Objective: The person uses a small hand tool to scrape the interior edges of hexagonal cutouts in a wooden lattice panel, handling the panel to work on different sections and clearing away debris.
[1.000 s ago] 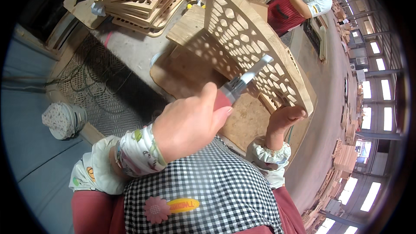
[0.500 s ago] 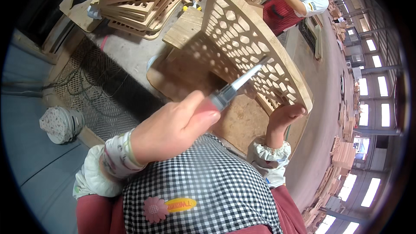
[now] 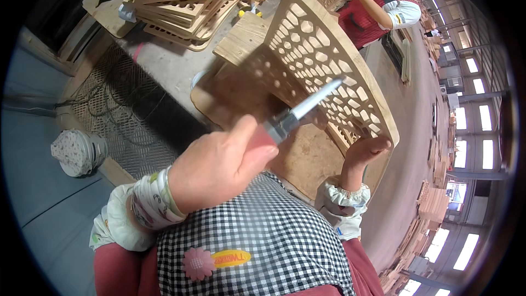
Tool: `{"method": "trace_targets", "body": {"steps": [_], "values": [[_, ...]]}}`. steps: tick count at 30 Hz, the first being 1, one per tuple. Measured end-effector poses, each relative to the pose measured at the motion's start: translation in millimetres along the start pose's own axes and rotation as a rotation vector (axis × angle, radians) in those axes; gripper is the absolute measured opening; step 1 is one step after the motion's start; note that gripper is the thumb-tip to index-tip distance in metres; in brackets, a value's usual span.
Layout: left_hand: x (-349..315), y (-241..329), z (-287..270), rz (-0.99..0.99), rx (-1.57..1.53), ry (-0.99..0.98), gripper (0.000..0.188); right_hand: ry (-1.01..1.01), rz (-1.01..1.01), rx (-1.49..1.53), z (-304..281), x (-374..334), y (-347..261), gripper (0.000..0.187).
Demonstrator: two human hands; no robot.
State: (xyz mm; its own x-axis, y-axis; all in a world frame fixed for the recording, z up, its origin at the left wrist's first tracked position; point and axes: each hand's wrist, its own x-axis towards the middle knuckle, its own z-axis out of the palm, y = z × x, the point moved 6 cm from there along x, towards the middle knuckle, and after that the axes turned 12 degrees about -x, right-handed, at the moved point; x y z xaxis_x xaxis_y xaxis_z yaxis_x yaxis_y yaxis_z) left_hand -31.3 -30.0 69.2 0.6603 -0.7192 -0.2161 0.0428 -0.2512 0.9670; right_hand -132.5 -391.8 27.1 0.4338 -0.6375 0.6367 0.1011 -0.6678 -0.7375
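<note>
My left hand is closed round the handle of a hand tool with a dark collar and a tapered silver blade. The blade slants up and right, its blurred tip in front of a wooden lattice panel. Whether the tip touches the wood I cannot tell. The panel is pierced with many rounded holes and stands tilted on edge. My right hand grips its near lower corner, thumb outside, the other fingers mostly hidden.
A brown board lies under the panel, with a wooden block beside it. Stacked lattice panels fill the far left of the table. A white bucket stands at left. Another person works at the far right.
The view has shifted slightly, so the panel and table appear a little lower and further right. Both hands keep their holds, and the tool stays almost the same against the panel.
</note>
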Motion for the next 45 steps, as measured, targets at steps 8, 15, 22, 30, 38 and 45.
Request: {"method": "trace_targets", "body": {"steps": [8,15,22,30,38,45], "values": [[28.9,9.7,-3.1,0.095,-0.092,0.004,0.028,-0.037,-0.096,-0.141,0.7,1.6,-8.9,0.09],[20.8,-14.1,1.7,-0.202,-0.298,-0.232,0.025,-0.011,0.048,-0.018,0.5,6.6,-6.5,0.088],[-13.3,-145.3,10.5,-0.398,-0.807,-0.092,0.025,-0.077,-0.017,-0.025,-19.6,4.3,47.2,0.071],[-17.0,-170.4,8.8,-0.384,-0.726,-0.041,0.025,-0.015,0.072,0.101,-28.1,6.0,71.3,0.041],[-12.2,-193.6,5.4,-0.349,-0.6,-0.083,0.03,-0.002,-0.009,-0.149,-4.7,57.4,-71.7,0.041],[-17.6,-174.1,6.9,-0.293,-0.623,-0.053,0.031,-0.221,0.02,-0.087,39.9,86.6,-160.5,0.037]]}}
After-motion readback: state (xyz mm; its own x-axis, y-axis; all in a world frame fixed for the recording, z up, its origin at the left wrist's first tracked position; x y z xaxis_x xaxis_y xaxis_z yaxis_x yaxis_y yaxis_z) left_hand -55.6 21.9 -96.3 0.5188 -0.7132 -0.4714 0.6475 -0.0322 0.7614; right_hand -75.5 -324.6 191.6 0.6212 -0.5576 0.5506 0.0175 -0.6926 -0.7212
